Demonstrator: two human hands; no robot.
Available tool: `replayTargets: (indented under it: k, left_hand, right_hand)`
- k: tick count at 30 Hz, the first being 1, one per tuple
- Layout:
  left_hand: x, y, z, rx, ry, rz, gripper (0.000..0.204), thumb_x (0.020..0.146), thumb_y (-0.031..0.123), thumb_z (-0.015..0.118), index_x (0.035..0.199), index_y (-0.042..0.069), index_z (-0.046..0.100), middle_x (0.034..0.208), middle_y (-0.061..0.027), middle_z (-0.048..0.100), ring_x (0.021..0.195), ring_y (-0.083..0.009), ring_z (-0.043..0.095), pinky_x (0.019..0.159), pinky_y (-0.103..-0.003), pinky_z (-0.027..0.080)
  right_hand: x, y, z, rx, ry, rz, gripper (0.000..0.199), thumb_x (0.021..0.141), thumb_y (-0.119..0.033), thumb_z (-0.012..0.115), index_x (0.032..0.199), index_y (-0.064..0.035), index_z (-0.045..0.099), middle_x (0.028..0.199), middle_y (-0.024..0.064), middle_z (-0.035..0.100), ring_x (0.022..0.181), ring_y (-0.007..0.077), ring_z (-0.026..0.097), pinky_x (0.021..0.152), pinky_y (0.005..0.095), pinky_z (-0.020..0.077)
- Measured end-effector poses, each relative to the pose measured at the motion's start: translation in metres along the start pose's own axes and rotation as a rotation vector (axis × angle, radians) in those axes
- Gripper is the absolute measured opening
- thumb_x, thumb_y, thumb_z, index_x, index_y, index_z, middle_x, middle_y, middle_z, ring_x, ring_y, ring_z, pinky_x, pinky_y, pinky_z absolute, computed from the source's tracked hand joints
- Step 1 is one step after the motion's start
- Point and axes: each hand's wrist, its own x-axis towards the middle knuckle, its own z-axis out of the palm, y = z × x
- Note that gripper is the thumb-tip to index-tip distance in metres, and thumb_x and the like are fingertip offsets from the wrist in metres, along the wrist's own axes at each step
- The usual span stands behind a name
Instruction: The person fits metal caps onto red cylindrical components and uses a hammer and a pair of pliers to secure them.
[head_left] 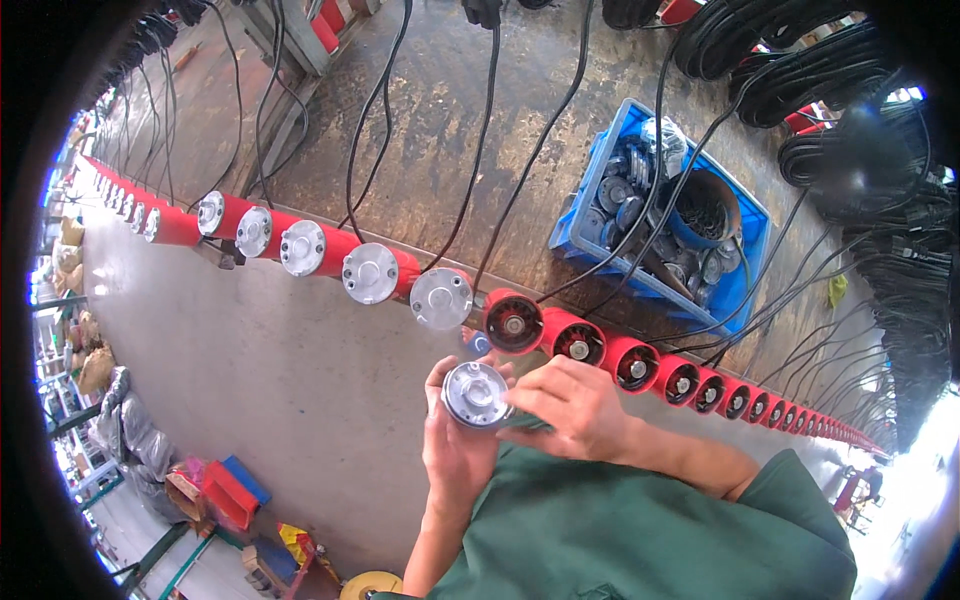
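While curled together, both hands (left (pixel 452 440), right (pixel 572 405)) clasp a silver cap (pixel 476 394).

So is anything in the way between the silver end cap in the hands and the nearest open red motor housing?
Nothing visible. Both the left hand and right hand hold the silver end cap, just below the nearest open red housing; only bare floor shows between them.

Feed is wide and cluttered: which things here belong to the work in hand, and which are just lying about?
In hand: round silver metal end cap, held by left hand and right hand; row of red cylindrical motor housings.
Lying about: blue plastic crate of metal parts; coiled black cables.
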Motion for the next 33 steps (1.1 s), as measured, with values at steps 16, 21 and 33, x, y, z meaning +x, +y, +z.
replayTargets:
  k: [16, 21, 33]
  left_hand:
    - [-0.004, 0.007, 0.014, 0.665, 0.048, -0.042, 0.062, 0.102, 0.002, 0.06, 0.158, 0.002, 0.033, 0.138, -0.0133, 0.053, 0.116, -0.0197, 0.064, 0.106, -0.038, 0.051]
    - [0.035, -0.002, 0.007, 1.36, -0.052, 0.461, 0.082, 0.082, 0.008, 0.086, 0.151, -0.001, 0.044, 0.14, -0.0186, 0.06, 0.129, -0.0305, 0.061, 0.112, -0.043, 0.048]
    - [0.071, -0.018, -0.013, 1.297, -0.188, 0.502, 0.101, 0.074, 0.009, 0.092, 0.158, 0.001, 0.036, 0.153, -0.0216, 0.055, 0.143, -0.0372, 0.054, 0.117, -0.046, 0.044]
  right_hand:
    - [0.0, 0.02, -0.034, 0.279, -0.17, 0.692, 0.031, 0.092, -0.012, 0.079, 0.119, 0.0022, 0.073, 0.095, 0.01, 0.077, 0.08, 0.0122, 0.07, 0.073, 0.0307, 0.0572]
    - [0.003, 0.063, -0.025, 0.529, -0.079, 0.84, 0.032, 0.093, -0.016, 0.079, 0.115, 0.0062, 0.075, 0.096, 0.013, 0.081, 0.086, 0.0114, 0.074, 0.081, 0.0299, 0.0582]
    - [0.03, 0.077, -0.02, 0.374, -0.254, 0.739, 0.034, 0.091, -0.02, 0.08, 0.114, 0.0047, 0.076, 0.095, 0.0161, 0.08, 0.086, 0.0153, 0.076, 0.082, 0.0325, 0.0589]
